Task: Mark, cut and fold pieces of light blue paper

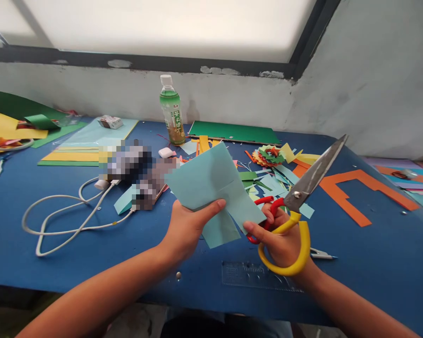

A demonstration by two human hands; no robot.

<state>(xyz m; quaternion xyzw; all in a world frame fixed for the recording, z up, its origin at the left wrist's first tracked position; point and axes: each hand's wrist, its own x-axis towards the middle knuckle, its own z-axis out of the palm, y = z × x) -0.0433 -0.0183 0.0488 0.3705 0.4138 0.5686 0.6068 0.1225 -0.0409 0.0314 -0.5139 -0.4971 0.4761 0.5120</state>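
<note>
My left hand (190, 225) is closed on a light blue sheet of paper (207, 178), thumb lying across its front. The paper is partly cut or folded, with a lower flap hanging apart from the right part. At its lower right corner, my right hand (280, 237) pinches the paper between thumb and fingers. The same hand also carries a pair of scissors (299, 195) with red and yellow handles, hooked on the fingers. Their blades look closed and point up to the right, away from the paper.
A green-labelled bottle (172, 117) stands near the wall. Paper scraps (268, 185) and a layered paper flower (268, 155) lie behind my right hand. Orange paper (352, 176) lies to the right. A clear ruler (257, 277) rests near the front edge, a white cable (61, 227) at left.
</note>
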